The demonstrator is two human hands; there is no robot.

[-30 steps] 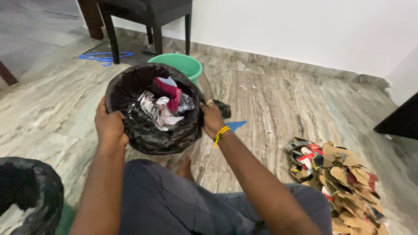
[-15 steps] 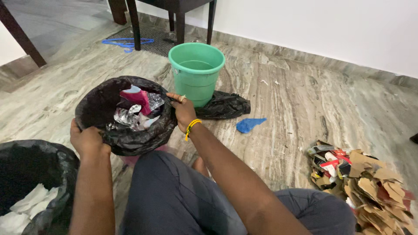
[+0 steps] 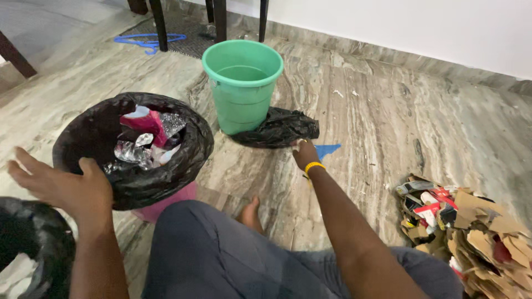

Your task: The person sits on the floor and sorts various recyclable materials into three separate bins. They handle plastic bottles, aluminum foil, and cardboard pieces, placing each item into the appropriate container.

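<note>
Item: crumpled black plastic bag, lying loose on the marble floor, pressed against the foot of the green bucket. The right hand, with a yellow bead bracelet at the wrist, reaches its fingertips to the bag's near edge; whether they have pinched the film cannot be told, as the fingers are curled down and away from the camera. Handling, by judgement: thin film, very light, limp, slippery, prone to tearing only if snagged; best taken by a gathered fold at the near edge, where the fingers already are. Just right of the grip: a scrap of blue plastic flat on the floor. Beyond the grip: the bucket, upright and apparently empty. Well left of the grip: a bin lined with a black bag, holding foil and red wrappers; the left hand hovers spread open by its rim, holding nothing. Nearer the person, right: a heap of torn cardboard. Open floor lies right of and beyond the grip; the bucket wall closes the far-left side.
</note>
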